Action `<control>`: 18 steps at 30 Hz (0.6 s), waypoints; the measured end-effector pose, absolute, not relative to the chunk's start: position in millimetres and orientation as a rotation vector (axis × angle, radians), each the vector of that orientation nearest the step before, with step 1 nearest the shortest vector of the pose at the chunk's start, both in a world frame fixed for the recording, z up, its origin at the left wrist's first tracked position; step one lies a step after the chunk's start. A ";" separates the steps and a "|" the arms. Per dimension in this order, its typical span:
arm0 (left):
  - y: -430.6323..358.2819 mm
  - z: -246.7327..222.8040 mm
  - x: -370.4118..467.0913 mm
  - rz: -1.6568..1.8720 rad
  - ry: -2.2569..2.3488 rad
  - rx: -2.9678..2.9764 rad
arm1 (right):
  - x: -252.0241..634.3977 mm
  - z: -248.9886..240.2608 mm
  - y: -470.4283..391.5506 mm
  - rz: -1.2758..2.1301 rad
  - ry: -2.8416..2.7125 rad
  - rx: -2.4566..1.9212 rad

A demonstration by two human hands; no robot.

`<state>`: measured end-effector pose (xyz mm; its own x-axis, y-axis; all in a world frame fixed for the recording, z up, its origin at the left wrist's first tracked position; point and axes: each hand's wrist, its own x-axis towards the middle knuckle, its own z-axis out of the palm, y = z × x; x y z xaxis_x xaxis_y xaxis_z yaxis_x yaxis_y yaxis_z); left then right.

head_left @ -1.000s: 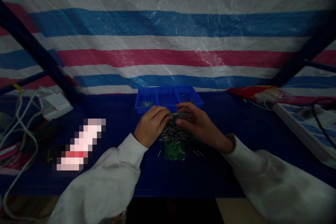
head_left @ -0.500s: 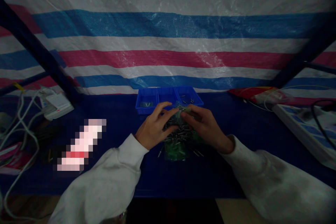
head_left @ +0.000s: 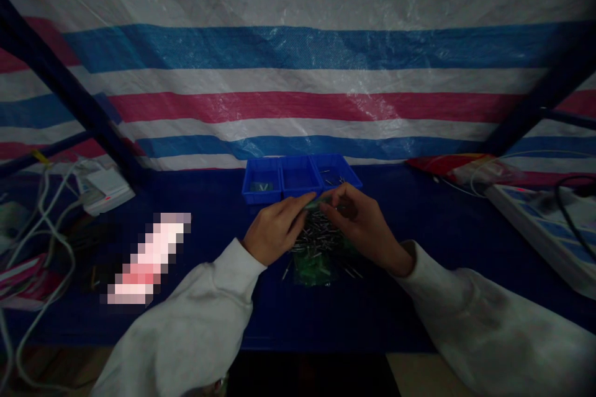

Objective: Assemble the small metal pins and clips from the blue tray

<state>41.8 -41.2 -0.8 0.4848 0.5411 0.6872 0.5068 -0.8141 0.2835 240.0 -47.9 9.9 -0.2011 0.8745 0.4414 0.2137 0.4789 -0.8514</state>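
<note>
Between my two hands, above a heap of small metal screw-like pieces, is a small clear plastic bag, mostly hidden by the fingers. My left hand has its fingers drawn together, pinching the bag's left side. The thumb and bent fingers of my right hand grip the other side. Just below the heap lies a greenish plastic bag, with a few loose metal pieces beside it. Behind my hands stands a blue three-part tray; a small bag is in its left compartment and several metal pieces are in the right one.
White cables and a white box-like device crowd the left side. A blurred-out bright patch lies on the blue table. On the right are a white power strip and a red package. Striped sheeting hangs behind.
My left hand's spread fingers have closed together on the small bag. My right hand has stayed in nearly the same spot, its fingers shifting slightly. The view has moved a little.
</note>
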 end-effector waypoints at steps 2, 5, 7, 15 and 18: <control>-41.7 -0.2 41.8 1.263 0.946 2.641 | 240.0 8.1 -46.0 0.816 -1.656 -0.956; -42.8 2.9 42.6 1.288 0.917 2.591 | 240.6 9.5 -41.8 0.936 -1.556 -0.943; -42.9 5.1 43.2 1.285 0.891 2.549 | 241.2 12.3 -39.1 1.004 -1.513 -0.930; -36.8 3.5 42.8 1.296 1.036 2.385 | 241.6 12.4 -38.7 1.015 -1.631 -0.935; -34.3 5.6 40.1 1.403 1.094 2.313 | 241.2 12.1 -38.6 0.937 -1.761 -0.886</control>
<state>40.1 -34.3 5.6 0.2660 0.6936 0.6694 0.4801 -0.6975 0.5320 241.2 -38.6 12.1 -0.3150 0.8669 0.3864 0.1640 0.4507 -0.8775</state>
